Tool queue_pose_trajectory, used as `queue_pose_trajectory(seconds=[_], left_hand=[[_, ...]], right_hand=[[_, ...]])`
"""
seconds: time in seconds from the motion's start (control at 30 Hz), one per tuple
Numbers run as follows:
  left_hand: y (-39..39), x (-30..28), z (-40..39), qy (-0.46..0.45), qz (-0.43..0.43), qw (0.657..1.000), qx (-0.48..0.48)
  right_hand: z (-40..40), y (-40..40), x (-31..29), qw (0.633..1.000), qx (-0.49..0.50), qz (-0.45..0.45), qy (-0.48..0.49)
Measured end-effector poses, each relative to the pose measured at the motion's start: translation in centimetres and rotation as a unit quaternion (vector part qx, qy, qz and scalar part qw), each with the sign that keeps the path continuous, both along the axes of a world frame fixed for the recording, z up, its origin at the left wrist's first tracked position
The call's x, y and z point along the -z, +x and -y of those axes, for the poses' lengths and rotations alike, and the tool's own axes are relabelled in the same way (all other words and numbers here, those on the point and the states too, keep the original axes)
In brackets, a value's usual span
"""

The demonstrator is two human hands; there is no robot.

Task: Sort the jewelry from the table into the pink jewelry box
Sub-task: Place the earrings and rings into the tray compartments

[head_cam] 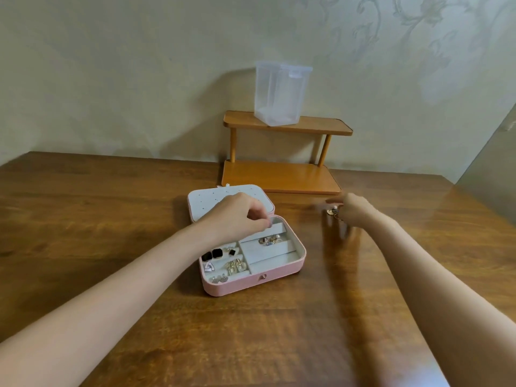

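Table: a dark brown wooden table with a visible grain and a glossy sheen, filling the lower part of the view.
Room: a pale beige wall behind the table, with a faint floral pattern at upper right.
Shelf: a small two-tier wooden shelf stands at the back of the table against the wall; a translucent plastic container sits on its upper tier.
Pink jewelry box: the pink jewelry box lies open near the middle of the table, its lid folded back flat, pale lining up.
Box contents: black square earrings, gold earrings and silver pieces in the left compartments; a small cluster of rings in the right-hand slotted section.
Left hand: the left hand reaches from lower left over the back of the box, palm down, fingers curled; the grip is narrow, fingertips pinched on something tiny at the top compartment, too small to identify.
Right hand: the right hand is stretched out over the table to the right of the box, blurred; its grip closes on a small piece of jewelry, just above the table.
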State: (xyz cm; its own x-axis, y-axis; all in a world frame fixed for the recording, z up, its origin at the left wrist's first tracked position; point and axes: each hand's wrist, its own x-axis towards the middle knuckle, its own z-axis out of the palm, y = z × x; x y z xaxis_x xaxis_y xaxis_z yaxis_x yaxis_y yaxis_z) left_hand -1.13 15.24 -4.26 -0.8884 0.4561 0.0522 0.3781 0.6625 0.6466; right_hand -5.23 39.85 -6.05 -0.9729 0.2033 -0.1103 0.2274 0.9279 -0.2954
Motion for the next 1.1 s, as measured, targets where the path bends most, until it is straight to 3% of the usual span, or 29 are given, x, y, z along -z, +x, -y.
queue_pose_trajectory(seconds=[0.2, 0.37, 0.63, 1.1], left_hand=[[-0.2, 0.6, -0.7, 0.004, 0.005, 1.000, 0.012], [0.1, 0.7, -0.8, 0.011, 0.003, 1.000, 0.017], [0.6, 0.8, -0.4, 0.002, -0.004, 1.000, 0.017], [1.6, 0.7, -0.3, 0.018, -0.004, 1.000, 0.018]], right_hand=[[-0.9, 0.2, 1.0, 0.998, -0.046, -0.045, -0.018], [-0.2, 0.9, -0.3, 0.995, -0.095, -0.026, -0.027], [-0.1, 1.2, -1.1, 0.994, -0.078, -0.034, -0.072], [-0.1, 1.9, -1.9, 0.994, -0.090, 0.013, -0.065]])
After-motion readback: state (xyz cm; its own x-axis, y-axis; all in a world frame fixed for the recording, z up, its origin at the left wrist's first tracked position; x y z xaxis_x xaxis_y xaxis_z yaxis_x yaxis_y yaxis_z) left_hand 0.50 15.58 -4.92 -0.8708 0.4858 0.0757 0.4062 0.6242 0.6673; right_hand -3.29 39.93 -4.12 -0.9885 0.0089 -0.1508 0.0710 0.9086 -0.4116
